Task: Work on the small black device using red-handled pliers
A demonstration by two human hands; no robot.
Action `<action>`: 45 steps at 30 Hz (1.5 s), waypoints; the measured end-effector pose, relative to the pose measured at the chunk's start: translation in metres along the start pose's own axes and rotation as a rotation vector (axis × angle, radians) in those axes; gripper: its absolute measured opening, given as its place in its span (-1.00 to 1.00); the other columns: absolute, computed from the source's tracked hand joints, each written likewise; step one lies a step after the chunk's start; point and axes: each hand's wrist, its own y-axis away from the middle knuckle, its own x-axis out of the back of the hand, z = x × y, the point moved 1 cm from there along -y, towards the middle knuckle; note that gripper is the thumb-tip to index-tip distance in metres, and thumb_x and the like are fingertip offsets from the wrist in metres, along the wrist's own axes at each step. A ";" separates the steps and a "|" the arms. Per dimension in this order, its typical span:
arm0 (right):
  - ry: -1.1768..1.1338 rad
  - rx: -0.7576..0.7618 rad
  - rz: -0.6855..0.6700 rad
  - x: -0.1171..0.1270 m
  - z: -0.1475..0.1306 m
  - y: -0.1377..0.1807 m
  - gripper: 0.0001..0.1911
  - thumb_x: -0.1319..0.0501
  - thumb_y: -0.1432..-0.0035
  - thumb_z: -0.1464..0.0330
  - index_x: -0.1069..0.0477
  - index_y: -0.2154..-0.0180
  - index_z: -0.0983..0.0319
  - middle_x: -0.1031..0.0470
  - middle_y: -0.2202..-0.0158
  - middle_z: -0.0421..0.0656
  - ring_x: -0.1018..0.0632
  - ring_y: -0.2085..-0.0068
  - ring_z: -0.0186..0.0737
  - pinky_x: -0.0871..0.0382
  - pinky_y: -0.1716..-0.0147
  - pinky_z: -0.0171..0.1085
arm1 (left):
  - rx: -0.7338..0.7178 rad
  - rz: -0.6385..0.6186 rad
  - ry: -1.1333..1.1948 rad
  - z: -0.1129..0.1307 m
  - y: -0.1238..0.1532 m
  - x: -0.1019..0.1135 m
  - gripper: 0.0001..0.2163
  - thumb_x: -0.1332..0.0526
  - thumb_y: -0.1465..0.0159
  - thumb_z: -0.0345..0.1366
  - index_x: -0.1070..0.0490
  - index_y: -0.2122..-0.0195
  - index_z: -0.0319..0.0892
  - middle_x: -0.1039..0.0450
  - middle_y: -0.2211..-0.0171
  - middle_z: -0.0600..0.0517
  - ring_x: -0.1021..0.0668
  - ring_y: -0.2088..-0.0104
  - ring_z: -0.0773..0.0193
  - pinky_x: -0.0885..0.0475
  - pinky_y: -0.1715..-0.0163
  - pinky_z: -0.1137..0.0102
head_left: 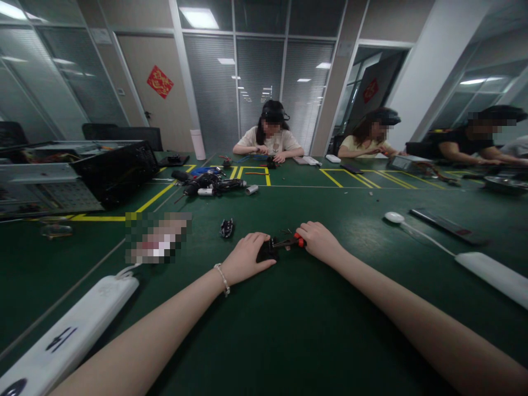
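Note:
My left hand [246, 257], with a beaded bracelet at the wrist, grips a small black part [267, 251] on the green tabletop [297, 319]. What kind of part it is, I cannot make out. Wrapped round the red handles of a pair of pliers [289, 242] is my right hand [319, 241]. The pliers point left, and their jaws reach the black part; whether they clamp it is too small to tell. A few thin metal bits [286, 231] lie just behind the pliers. Left of my hands sits another small black-and-silver part [226, 227].
An open computer case [94, 176] stands at the back left. A black power drill [202, 184] and cables lie ahead. White power strips [82, 324] flank both arms. A white mouse-like device [394, 218] and a dark phone [445, 224] lie right. Several people sit across the table.

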 end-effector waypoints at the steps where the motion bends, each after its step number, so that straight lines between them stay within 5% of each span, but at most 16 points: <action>1: -0.004 0.002 -0.001 0.001 0.000 0.000 -0.80 -0.03 0.01 0.56 -0.35 0.33 0.30 -0.38 0.35 -0.08 -0.35 0.33 -0.23 -0.14 0.34 -0.29 | 0.001 0.002 0.000 0.000 0.000 0.000 -0.54 -0.15 -0.12 -0.05 -0.16 0.01 -0.15 -0.25 0.02 -0.06 -0.31 0.01 0.10 -0.23 0.03 0.19; 45: -0.007 -0.012 -0.003 0.001 0.000 0.000 -0.79 -0.03 0.01 0.57 -0.35 0.31 0.30 -0.39 0.34 -0.09 -0.36 0.33 -0.24 -0.15 0.34 -0.29 | 0.021 -0.016 0.015 0.002 0.000 0.003 -0.53 -0.14 -0.13 -0.03 -0.16 0.00 -0.15 -0.25 0.01 -0.05 -0.31 0.00 0.10 -0.23 0.03 0.20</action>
